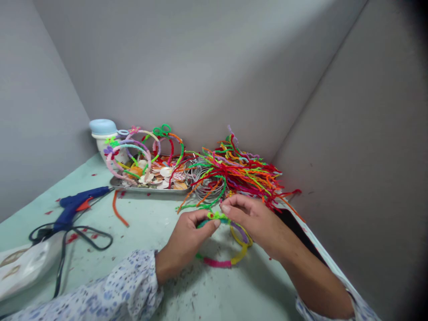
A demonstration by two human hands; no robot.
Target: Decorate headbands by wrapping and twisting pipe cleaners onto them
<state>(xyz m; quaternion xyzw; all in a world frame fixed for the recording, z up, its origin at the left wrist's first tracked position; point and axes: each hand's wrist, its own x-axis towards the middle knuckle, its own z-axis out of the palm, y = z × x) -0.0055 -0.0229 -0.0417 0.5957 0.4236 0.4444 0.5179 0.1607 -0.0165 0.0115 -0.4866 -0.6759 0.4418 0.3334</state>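
Note:
A hoop wrapped in colored pipe cleaners, with pink, yellow, purple and teal-green stretches, is held upright just above the table. My left hand pinches its top left between thumb and fingers. At the top sits a small bright green pipe-cleaner decoration with a red spot, close to the left fingertips. My right hand is closed with thumb and forefinger together just right of and above that decoration; what lies in the pinch is too small to tell. A yellow strand loops below the right hand.
Behind my hands lie a pile of pipe cleaners and silver wire rings. A metal tray holds shell-like discs; finished-looking hoops stand there. At left are a white jar, blue glue gun, its cable and a plastic bag.

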